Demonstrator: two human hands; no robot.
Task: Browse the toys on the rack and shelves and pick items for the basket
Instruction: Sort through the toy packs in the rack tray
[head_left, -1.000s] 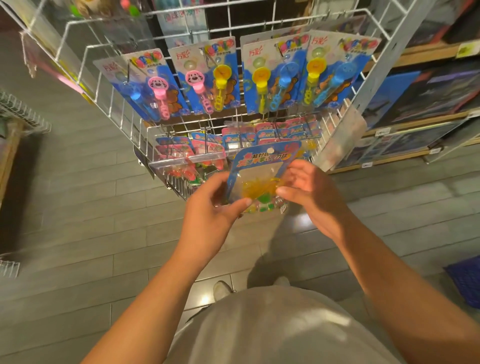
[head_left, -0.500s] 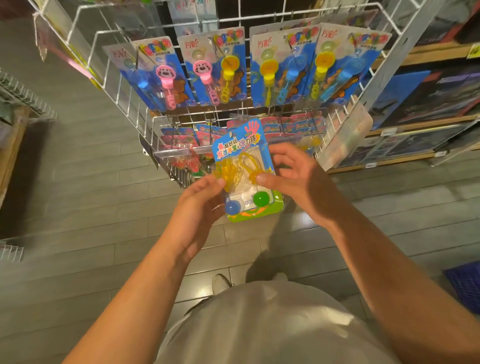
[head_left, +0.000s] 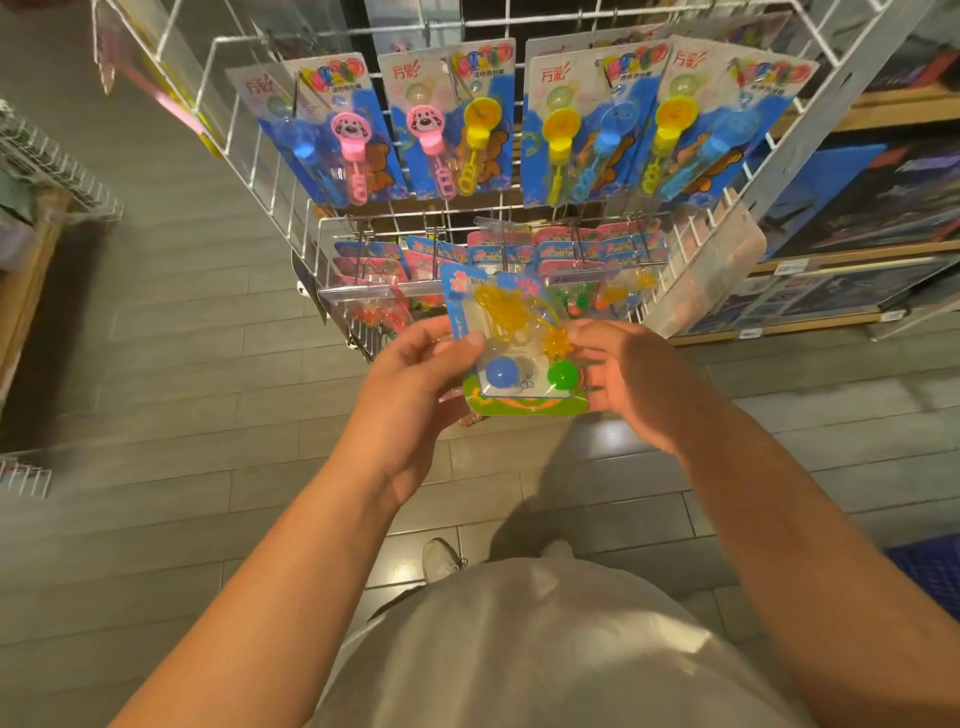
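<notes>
In front of the wire rack (head_left: 332, 223), a carded toy pack (head_left: 511, 353) is held up for inspection between both hands, clear of the pegs and above the tiled floor (head_left: 182, 364). The left hand (head_left: 415, 384) pinches the pack's left edge, thumb on the front face and fingers curled behind; the right hand (head_left: 628, 384) clamps the right edge, thumb near the green ball, fingers hidden behind the card. Both forearms extend forward and converge on the pack, which faces the camera nearly upright with its blue header topmost. Visible under the blister are yellow string-like pieces, a blue ball and a green ball. Behind it hang a lower row of similar packs (head_left: 613, 249) and an upper row of bubble-wand cards (head_left: 587, 124).

The step in hand appears to be examination of a picked item. A blue meshed object (head_left: 930, 577) at lower right may be the basket; this cannot be confirmed. The next move would call for a decision: carry the pack rightward and down to drop it in, or rehang it on a peg.
</notes>
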